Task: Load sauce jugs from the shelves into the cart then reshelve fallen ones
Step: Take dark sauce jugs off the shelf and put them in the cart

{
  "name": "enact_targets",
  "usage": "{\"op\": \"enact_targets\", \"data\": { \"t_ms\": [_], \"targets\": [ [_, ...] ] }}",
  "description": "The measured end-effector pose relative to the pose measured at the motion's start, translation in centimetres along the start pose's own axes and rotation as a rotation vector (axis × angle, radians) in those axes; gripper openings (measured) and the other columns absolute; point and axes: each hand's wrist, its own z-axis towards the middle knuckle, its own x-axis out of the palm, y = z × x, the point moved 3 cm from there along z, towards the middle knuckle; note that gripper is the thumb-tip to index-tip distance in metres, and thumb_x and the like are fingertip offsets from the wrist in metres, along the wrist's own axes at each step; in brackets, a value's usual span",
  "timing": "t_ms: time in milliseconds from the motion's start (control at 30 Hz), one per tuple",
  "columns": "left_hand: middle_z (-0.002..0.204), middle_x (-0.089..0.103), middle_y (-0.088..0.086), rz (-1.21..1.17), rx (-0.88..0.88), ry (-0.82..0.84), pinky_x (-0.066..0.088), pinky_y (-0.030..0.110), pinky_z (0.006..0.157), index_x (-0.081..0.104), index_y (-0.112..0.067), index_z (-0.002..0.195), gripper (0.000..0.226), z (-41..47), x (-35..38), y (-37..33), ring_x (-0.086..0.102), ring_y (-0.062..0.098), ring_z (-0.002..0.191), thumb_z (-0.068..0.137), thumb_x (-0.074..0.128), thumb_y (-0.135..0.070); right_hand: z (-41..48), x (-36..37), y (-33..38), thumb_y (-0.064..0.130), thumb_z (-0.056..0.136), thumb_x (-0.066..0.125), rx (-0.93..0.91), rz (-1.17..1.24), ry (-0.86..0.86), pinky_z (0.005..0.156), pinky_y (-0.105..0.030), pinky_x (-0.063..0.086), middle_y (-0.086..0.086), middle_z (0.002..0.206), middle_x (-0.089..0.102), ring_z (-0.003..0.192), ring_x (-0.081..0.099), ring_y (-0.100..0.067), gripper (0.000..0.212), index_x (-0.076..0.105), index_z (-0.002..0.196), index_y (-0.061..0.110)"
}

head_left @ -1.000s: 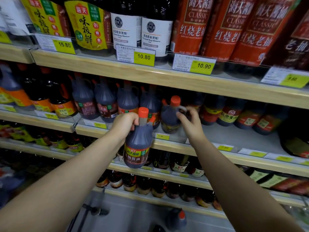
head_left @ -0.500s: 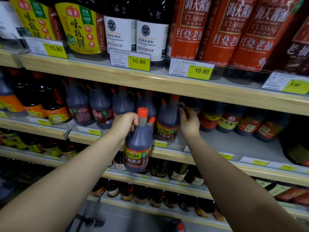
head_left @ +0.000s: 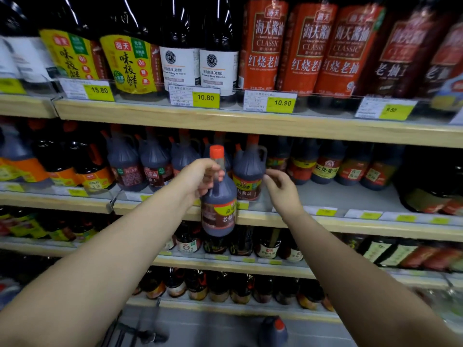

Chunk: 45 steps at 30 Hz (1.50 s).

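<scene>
Two bare hands work in front of a soy sauce display. At the far left of the middle shelf stand orange-labelled dark bottles, then a row of dark jugs, all upright. The left hand wraps the neck and handle of a soy sauce jug, orange cap up. This jug hangs upright in the air in front of the shelf edge, base below board level, resting on nothing. Just right of it a matching shelved jug stands upright at the shelf front, yellow-green label facing out. The right hand holds nothing — fingers loosely curled, fingertips just beside the shelved jug's right side; contact cannot be told. Further right, smaller dark bottles sit at the back of the shelf. The shelf above carries yellow price tags: 15.80, 10.80, 10.90. At the bottom edge there is another orange-capped jug, blurred, with dark cart bars to its left — whether it sits in the cart cannot be told.
</scene>
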Motion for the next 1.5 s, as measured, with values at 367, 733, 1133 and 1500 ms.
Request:
{"op": "enact_targets", "data": {
  "t_ms": [367, 733, 1133, 1500],
  "targets": [
    [0.094, 0.063, 0.007, -0.263, -0.079, 0.28, 0.043, 0.029, 0.098, 0.065, -0.003, 0.088, 0.023, -11.5, 0.4, 0.6, 0.054, 0.019, 0.114, 0.089, 0.045, -0.013, -17.7, 2.8, 2.4, 0.051, 0.071, 0.076, -0.108, -0.353, -0.038, 0.094, -0.036, 0.043, -0.005, 0.121, 0.054, 0.116, 0.047, -0.022, 0.077, 0.047, 0.132, 0.013],
    [0.146, 0.041, 0.016, -0.381, -0.183, 0.481, 0.033, 0.036, 0.11, 0.041, 0.006, 0.138, 0.051, -16.9, 2.6, 2.9, 0.036, 0.026, 0.138, 0.091, 0.045, -0.012, -21.7, 2.3, 2.8, 0.051, 0.053, 0.084, 0.079, -0.501, -0.381, 0.095, -0.047, 0.038, -0.014, 0.126, 0.046, 0.119, 0.044, -0.036, 0.1, 0.04, 0.132, 0.006],
    [0.134, 0.052, 0.005, 0.414, -0.023, 0.117, 0.033, 0.03, 0.091, 0.053, -0.016, 0.127, 0.035, -5.2, 1.7, 7.8, 0.05, 0.023, 0.11, 0.092, 0.052, -0.02, -15.2, -4.5, 0.3, 0.04, 0.056, 0.082, 0.003, -0.319, -0.284, 0.088, -0.042, 0.049, -0.001, 0.117, 0.053, 0.112, 0.052, -0.024, 0.08, 0.046, 0.125, 0.021],
    [0.161, 0.002, 0.011, 1.154, 0.265, 0.079, 0.015, 0.035, 0.119, 0.006, -0.012, 0.153, 0.079, 5.4, 5.7, 9.1, 0.005, 0.027, 0.148, 0.089, 0.05, -0.029, -2.6, -6.0, -3.2, 0.023, 0.06, 0.087, -0.085, -0.318, -0.169, 0.095, -0.034, 0.042, -0.011, 0.127, 0.043, 0.117, 0.041, -0.021, 0.088, 0.042, 0.135, 0.011]
  ]
}}
